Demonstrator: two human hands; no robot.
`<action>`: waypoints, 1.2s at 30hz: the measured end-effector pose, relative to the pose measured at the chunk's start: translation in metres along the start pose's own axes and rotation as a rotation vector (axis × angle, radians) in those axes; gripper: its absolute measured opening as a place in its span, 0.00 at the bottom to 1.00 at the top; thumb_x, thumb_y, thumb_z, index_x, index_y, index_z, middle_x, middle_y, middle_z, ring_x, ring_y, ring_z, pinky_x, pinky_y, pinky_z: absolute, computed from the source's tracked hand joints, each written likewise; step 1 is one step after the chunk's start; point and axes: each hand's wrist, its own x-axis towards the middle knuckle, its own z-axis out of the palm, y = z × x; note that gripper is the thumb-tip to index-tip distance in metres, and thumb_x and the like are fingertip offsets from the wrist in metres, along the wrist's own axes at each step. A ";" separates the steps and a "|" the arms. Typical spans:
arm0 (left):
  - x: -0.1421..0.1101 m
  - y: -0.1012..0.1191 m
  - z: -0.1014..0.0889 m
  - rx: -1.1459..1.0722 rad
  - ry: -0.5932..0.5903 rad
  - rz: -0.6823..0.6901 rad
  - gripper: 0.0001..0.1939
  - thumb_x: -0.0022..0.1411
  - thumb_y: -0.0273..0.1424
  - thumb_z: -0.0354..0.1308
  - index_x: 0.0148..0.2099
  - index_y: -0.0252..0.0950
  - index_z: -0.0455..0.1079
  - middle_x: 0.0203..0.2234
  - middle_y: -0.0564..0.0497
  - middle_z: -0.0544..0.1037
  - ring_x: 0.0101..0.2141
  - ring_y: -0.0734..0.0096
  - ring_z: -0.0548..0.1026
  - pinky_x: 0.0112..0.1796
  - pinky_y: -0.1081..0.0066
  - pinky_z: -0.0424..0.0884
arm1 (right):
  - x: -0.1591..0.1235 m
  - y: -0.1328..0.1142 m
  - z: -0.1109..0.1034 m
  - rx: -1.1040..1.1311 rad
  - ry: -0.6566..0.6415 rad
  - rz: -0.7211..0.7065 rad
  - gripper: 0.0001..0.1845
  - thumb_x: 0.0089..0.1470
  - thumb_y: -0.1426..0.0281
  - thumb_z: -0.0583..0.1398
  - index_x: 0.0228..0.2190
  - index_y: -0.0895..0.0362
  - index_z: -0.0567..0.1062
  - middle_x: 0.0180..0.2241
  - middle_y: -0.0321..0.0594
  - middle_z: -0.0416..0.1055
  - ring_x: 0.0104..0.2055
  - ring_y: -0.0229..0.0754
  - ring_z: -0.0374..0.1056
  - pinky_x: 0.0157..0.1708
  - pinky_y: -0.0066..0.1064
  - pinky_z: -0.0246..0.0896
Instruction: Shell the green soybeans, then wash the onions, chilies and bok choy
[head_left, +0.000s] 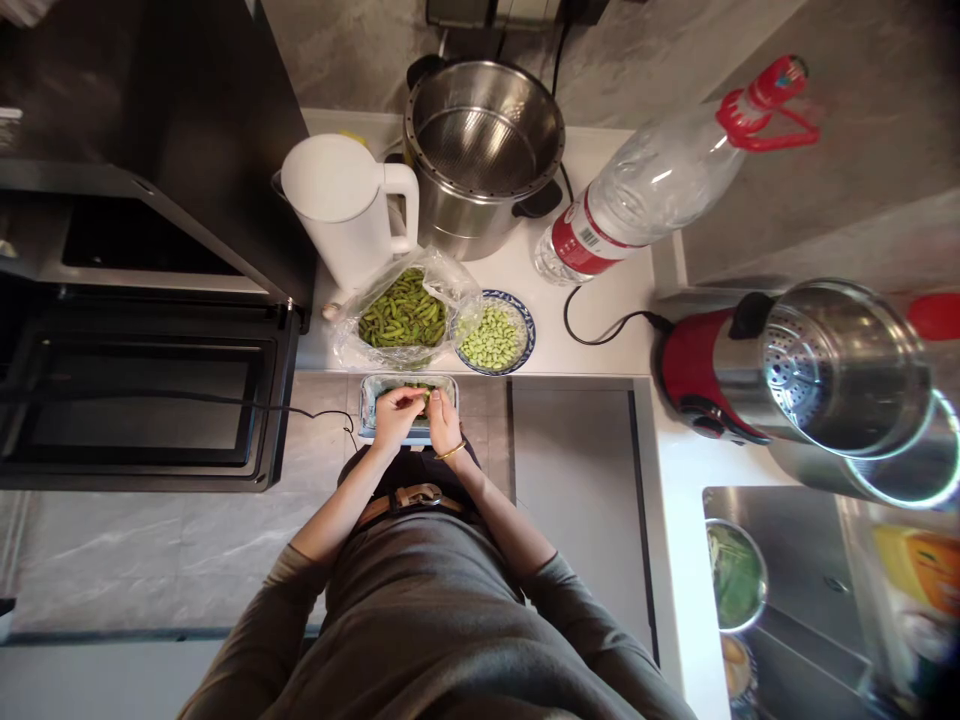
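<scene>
My left hand (pixel 399 412) and my right hand (pixel 444 420) meet over a small lined bin (pixel 365 410) below the counter's edge. Between their fingertips they pinch a green edamame pod (pixel 426 396), partly covered by the fingers. Dark green bits, probably pods, lie in the bin under my hands. Just beyond, on the counter, a clear plastic bag (pixel 349 335) lies open around a heap of edamame pods (pixel 405 312). Right of it, a blue-patterned plate (pixel 531 325) holds shelled pale green beans (pixel 491 338); the bag overlaps its left side.
A white pitcher (pixel 341 215) and a steel steamer pot (pixel 480 200) stand behind the bag. A large plastic bottle (pixel 637 200) is to their right. A red and steel appliance (pixel 697 370) stands near the sink (pixel 802 570). At left, an oven door (pixel 150 410) hangs open.
</scene>
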 end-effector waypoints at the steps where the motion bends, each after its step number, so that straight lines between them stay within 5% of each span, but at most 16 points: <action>1: 0.000 -0.001 -0.001 0.022 -0.006 0.030 0.09 0.43 0.31 0.64 0.30 0.33 0.77 0.28 0.49 0.81 0.27 0.73 0.75 0.30 0.72 0.72 | 0.002 0.001 0.001 0.090 -0.026 0.061 0.23 0.56 0.47 0.52 0.24 0.53 0.59 0.19 0.30 0.52 0.20 0.35 0.48 0.21 0.29 0.47; 5: 0.002 0.000 -0.004 0.049 -0.054 0.090 0.09 0.45 0.33 0.65 0.30 0.34 0.77 0.28 0.48 0.81 0.29 0.71 0.76 0.33 0.71 0.72 | 0.008 0.003 0.002 0.391 -0.149 0.237 0.28 0.48 0.43 0.57 0.22 0.53 0.55 0.15 0.25 0.44 0.16 0.30 0.39 0.16 0.25 0.36; 15: -0.001 0.005 -0.004 0.002 -0.101 0.029 0.17 0.46 0.42 0.68 0.32 0.33 0.76 0.23 0.52 0.77 0.22 0.77 0.69 0.26 0.75 0.67 | 0.001 -0.003 0.002 0.523 -0.136 0.184 0.30 0.44 0.44 0.63 0.18 0.55 0.58 0.13 0.26 0.49 0.16 0.28 0.41 0.16 0.24 0.38; 22: -0.001 0.007 -0.012 0.087 -0.215 0.098 0.17 0.51 0.44 0.64 0.31 0.33 0.74 0.19 0.54 0.72 0.21 0.77 0.67 0.25 0.75 0.66 | -0.001 -0.012 -0.006 0.636 -0.314 0.302 0.27 0.49 0.49 0.62 0.18 0.55 0.58 0.11 0.24 0.46 0.13 0.28 0.38 0.15 0.24 0.36; 32: 0.002 0.012 -0.025 0.581 -0.296 0.620 0.09 0.65 0.34 0.51 0.35 0.37 0.71 0.31 0.49 0.77 0.34 0.70 0.74 0.40 0.69 0.70 | 0.003 -0.028 -0.018 0.703 -0.514 0.667 0.25 0.62 0.61 0.50 0.16 0.55 0.52 0.11 0.26 0.42 0.14 0.31 0.36 0.15 0.24 0.36; 36: 0.000 0.019 -0.028 0.636 -0.368 0.706 0.08 0.65 0.32 0.52 0.35 0.38 0.70 0.31 0.49 0.77 0.35 0.69 0.74 0.41 0.69 0.70 | 0.005 -0.031 -0.024 0.744 -0.612 0.809 0.24 0.63 0.66 0.47 0.16 0.54 0.49 0.11 0.27 0.39 0.14 0.32 0.33 0.14 0.24 0.35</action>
